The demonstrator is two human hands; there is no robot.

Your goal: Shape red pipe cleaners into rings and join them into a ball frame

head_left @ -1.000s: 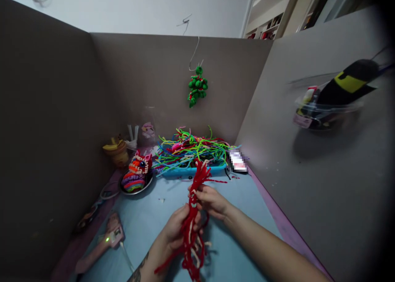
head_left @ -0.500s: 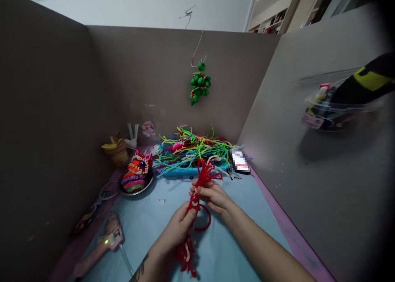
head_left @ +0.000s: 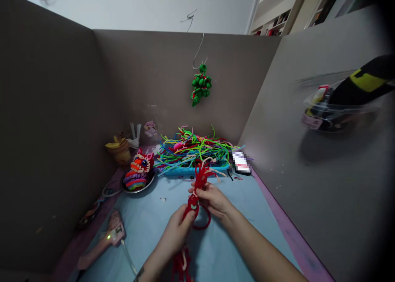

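Note:
A red bundle of fuzzy pipe cleaners point(head_left: 202, 177), with a few cream strands, is held between both hands above the blue table sheet. My left hand point(head_left: 179, 224) grips its middle, thumb laid on top. Just above, my right hand point(head_left: 212, 199) pinches the bundle where a pale strand crosses it. Loose ends fan out at the far tip, and a red loop curves out below my right hand. Another tuft of red and cream ends hangs under my left wrist. The fingers partly hide the bundle's middle.
Behind the hands stands a blue tray point(head_left: 179, 171) heaped with colourful pipe cleaners. A striped figure point(head_left: 137, 177) sits in a metal bowl point(head_left: 135, 191) at left. Nearer lies a pink glue gun point(head_left: 115, 228) with a lit green light. A phone point(head_left: 241, 162) lies right. A green ornament point(head_left: 201, 84) hangs behind.
Both hands keep hold of the red bundle, which has come slightly lower and nearer. The view has shifted a little; the other things stay in place.

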